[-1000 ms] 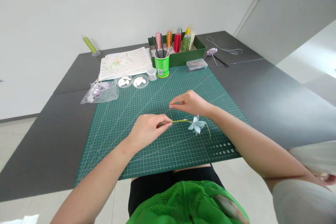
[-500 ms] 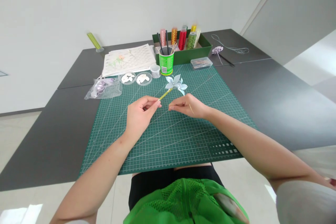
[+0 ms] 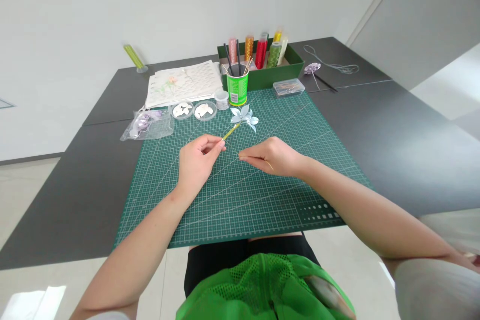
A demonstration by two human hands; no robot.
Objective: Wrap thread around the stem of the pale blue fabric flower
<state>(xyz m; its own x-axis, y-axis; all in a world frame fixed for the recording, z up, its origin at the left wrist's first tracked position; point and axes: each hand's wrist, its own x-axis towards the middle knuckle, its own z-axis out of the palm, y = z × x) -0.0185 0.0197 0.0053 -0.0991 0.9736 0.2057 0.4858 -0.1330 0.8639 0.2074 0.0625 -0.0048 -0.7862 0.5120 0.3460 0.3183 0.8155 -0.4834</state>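
Observation:
Between thumb and fingers, my left hand [image 3: 195, 164] pinches the green wrapped stem [image 3: 231, 131] of an artificial flower. Its pale blue petals [image 3: 244, 116] point up and away to the right, above the cutting mat. My right hand [image 3: 277, 157] is closed in a pinch to the right of the stem, a small gap from the left fingertips. A thin yellowish thread [image 3: 270, 165] shows against the right hand's lower side; its course inside the fingers is hidden.
The green cutting mat [image 3: 240, 210] lies beneath both hands. Beyond it stand a green cup [image 3: 237, 91] of sticks and a box [image 3: 266, 79] with several thread spools. Two dishes of white pieces [image 3: 182, 110], a plastic bag [image 3: 150, 126] and a clear case [image 3: 288, 88] lie around.
The flower and my left hand have shifted slightly left, the blossoms also upward. My right hand has turned a little and sits slightly lower, still pinched.

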